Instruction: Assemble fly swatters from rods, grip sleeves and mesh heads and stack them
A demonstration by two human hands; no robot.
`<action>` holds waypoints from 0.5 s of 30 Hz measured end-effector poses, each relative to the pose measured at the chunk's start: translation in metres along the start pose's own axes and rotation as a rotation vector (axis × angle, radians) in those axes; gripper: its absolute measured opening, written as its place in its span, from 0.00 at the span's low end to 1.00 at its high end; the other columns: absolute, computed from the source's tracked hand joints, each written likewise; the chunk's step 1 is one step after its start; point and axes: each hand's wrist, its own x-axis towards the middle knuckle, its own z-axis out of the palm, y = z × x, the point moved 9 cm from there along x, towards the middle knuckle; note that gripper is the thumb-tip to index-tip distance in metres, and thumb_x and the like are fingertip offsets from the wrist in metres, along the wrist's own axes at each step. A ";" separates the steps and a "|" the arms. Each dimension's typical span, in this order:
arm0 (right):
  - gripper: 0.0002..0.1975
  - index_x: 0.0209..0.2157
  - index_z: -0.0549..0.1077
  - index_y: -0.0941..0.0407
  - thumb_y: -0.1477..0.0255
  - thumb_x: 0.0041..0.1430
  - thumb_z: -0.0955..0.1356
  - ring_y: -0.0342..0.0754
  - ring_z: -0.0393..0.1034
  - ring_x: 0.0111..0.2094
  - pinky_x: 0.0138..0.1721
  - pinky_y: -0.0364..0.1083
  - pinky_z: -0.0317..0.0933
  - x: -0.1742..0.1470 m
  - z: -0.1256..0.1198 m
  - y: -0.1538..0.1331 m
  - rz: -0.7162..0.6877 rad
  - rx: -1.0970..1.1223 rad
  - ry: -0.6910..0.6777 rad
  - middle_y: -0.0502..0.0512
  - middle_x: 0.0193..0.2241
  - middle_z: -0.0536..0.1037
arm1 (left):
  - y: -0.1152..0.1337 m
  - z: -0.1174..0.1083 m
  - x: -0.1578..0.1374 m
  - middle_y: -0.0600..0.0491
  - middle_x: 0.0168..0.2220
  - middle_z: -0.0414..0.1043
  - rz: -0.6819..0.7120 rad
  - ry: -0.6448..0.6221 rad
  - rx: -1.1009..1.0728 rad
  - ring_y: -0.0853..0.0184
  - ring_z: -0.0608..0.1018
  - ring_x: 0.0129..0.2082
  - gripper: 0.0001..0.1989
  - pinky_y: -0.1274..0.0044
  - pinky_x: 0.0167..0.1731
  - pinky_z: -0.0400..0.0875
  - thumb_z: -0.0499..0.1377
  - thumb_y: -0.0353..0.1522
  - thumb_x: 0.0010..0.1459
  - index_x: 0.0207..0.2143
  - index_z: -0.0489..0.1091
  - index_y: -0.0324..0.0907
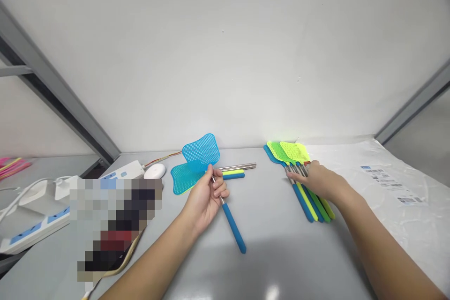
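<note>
My left hand (207,195) is closed round the thin metal shaft of a blue fly swatter (234,227), whose blue handle slants down to the right. Two blue mesh swatter heads, one at the back (201,149) and one nearer (186,177), show behind that hand. Beside them lie metal shafts (242,167) and a blue handle (235,176) next to a yellow-green one. My right hand (321,180) rests over the shafts of several blue, green and yellow-green fly swatters (293,152). Its thumb is stretched out to the left; the other fingers are partly hidden.
White power strips (38,229) with plugs and cables lie at the left, near a round white object (154,171). A pixelated patch covers something there. Clear plastic wrapping (386,183) with a printed label spreads at the right. A pale wall (225,79) rises behind the grey table.
</note>
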 end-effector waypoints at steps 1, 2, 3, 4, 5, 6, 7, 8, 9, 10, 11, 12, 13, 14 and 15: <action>0.38 0.45 0.64 0.63 0.41 0.52 0.60 0.59 0.71 0.37 0.30 0.50 0.61 0.002 0.004 0.000 -0.005 0.005 -0.014 0.66 0.37 0.73 | -0.002 0.000 0.000 0.62 0.18 0.50 -0.006 0.001 0.003 0.79 0.54 0.14 0.13 0.83 0.16 0.57 0.54 0.37 0.64 0.29 0.65 0.37; 0.38 0.46 0.64 0.63 0.41 0.51 0.61 0.60 0.71 0.39 0.31 0.51 0.61 0.004 0.006 -0.002 -0.015 0.003 -0.011 0.67 0.39 0.72 | -0.004 0.000 -0.001 0.62 0.18 0.50 -0.011 0.005 0.005 0.79 0.54 0.14 0.13 0.83 0.17 0.58 0.54 0.37 0.63 0.29 0.65 0.37; 0.38 0.47 0.64 0.64 0.43 0.51 0.62 0.61 0.70 0.41 0.32 0.51 0.62 0.005 0.007 -0.005 -0.026 -0.010 0.008 0.68 0.41 0.72 | -0.006 0.000 -0.001 0.62 0.18 0.50 -0.014 0.012 0.006 0.79 0.54 0.14 0.13 0.83 0.17 0.58 0.54 0.37 0.63 0.29 0.65 0.37; 0.37 0.48 0.63 0.64 0.44 0.52 0.63 0.62 0.69 0.43 0.34 0.52 0.62 0.006 0.008 -0.008 -0.035 -0.022 0.030 0.69 0.44 0.71 | -0.006 -0.001 -0.001 0.62 0.18 0.49 -0.016 0.018 0.007 0.79 0.54 0.14 0.13 0.83 0.17 0.58 0.54 0.37 0.63 0.29 0.65 0.37; 0.36 0.49 0.63 0.64 0.46 0.53 0.63 0.62 0.68 0.45 0.35 0.52 0.62 0.006 0.010 -0.011 -0.043 -0.027 0.044 0.70 0.45 0.70 | -0.006 -0.001 -0.001 0.62 0.18 0.49 -0.016 0.022 0.006 0.79 0.54 0.14 0.13 0.83 0.17 0.58 0.54 0.37 0.63 0.29 0.65 0.37; 0.35 0.49 0.62 0.65 0.48 0.54 0.62 0.62 0.67 0.46 0.36 0.52 0.62 0.007 0.011 -0.014 -0.047 -0.027 0.051 0.71 0.46 0.69 | -0.006 -0.001 -0.001 0.62 0.18 0.49 -0.015 0.024 0.004 0.79 0.54 0.14 0.13 0.83 0.17 0.58 0.54 0.37 0.63 0.29 0.65 0.38; 0.33 0.50 0.62 0.65 0.50 0.56 0.62 0.62 0.67 0.47 0.37 0.52 0.62 0.007 0.013 -0.016 -0.053 -0.024 0.052 0.71 0.47 0.69 | -0.006 -0.001 0.000 0.62 0.18 0.49 -0.013 0.024 0.002 0.79 0.54 0.14 0.13 0.83 0.16 0.58 0.54 0.37 0.63 0.29 0.65 0.38; 0.32 0.50 0.62 0.65 0.51 0.57 0.61 0.62 0.67 0.47 0.38 0.52 0.61 0.007 0.015 -0.018 -0.059 -0.021 0.050 0.71 0.47 0.69 | -0.005 -0.002 0.000 0.62 0.18 0.49 -0.010 0.026 0.001 0.79 0.54 0.14 0.13 0.83 0.16 0.57 0.54 0.37 0.63 0.29 0.65 0.38; 0.31 0.50 0.62 0.65 0.53 0.58 0.60 0.62 0.68 0.47 0.38 0.52 0.61 0.007 0.017 -0.021 -0.067 -0.019 0.049 0.71 0.46 0.70 | -0.005 -0.003 0.001 0.62 0.18 0.49 -0.007 0.028 0.000 0.79 0.54 0.14 0.14 0.83 0.16 0.57 0.53 0.37 0.63 0.29 0.65 0.38; 0.29 0.50 0.62 0.65 0.54 0.60 0.60 0.61 0.68 0.46 0.39 0.52 0.61 0.006 0.018 -0.023 -0.074 -0.020 0.048 0.71 0.46 0.70 | -0.004 -0.003 0.002 0.62 0.18 0.49 -0.006 0.029 0.001 0.79 0.53 0.14 0.14 0.83 0.16 0.57 0.53 0.38 0.63 0.29 0.65 0.37; 0.28 0.50 0.62 0.66 0.56 0.61 0.59 0.61 0.68 0.46 0.39 0.51 0.60 0.006 0.020 -0.026 -0.080 -0.022 0.048 0.71 0.45 0.70 | -0.004 -0.004 0.002 0.62 0.18 0.49 -0.004 0.029 0.003 0.79 0.53 0.14 0.14 0.83 0.16 0.57 0.54 0.38 0.63 0.29 0.65 0.37; 0.26 0.50 0.62 0.67 0.58 0.62 0.58 0.61 0.69 0.45 0.39 0.51 0.60 0.004 0.021 -0.029 -0.086 -0.025 0.048 0.72 0.45 0.70 | -0.004 -0.004 0.003 0.62 0.18 0.49 -0.003 0.027 0.005 0.79 0.53 0.14 0.14 0.83 0.17 0.57 0.54 0.38 0.63 0.29 0.65 0.37; 0.25 0.50 0.62 0.67 0.59 0.62 0.58 0.61 0.69 0.44 0.38 0.51 0.60 0.003 0.023 -0.032 -0.091 -0.029 0.049 0.72 0.44 0.70 | -0.005 -0.004 0.003 0.62 0.18 0.49 -0.003 0.025 0.008 0.79 0.53 0.14 0.14 0.83 0.17 0.57 0.54 0.38 0.63 0.29 0.66 0.37; 0.25 0.50 0.63 0.67 0.60 0.63 0.57 0.61 0.70 0.43 0.38 0.51 0.60 0.001 0.024 -0.036 -0.096 -0.032 0.050 0.72 0.44 0.70 | -0.005 -0.004 0.003 0.62 0.18 0.49 -0.004 0.021 0.009 0.79 0.53 0.14 0.13 0.83 0.17 0.57 0.54 0.38 0.63 0.29 0.66 0.37; 0.24 0.49 0.63 0.67 0.60 0.63 0.57 0.61 0.70 0.42 0.37 0.51 0.60 -0.001 0.025 -0.039 -0.101 -0.034 0.052 0.71 0.44 0.70 | -0.006 -0.004 0.004 0.62 0.18 0.49 -0.005 0.019 0.010 0.79 0.53 0.14 0.13 0.83 0.17 0.57 0.55 0.38 0.63 0.29 0.66 0.37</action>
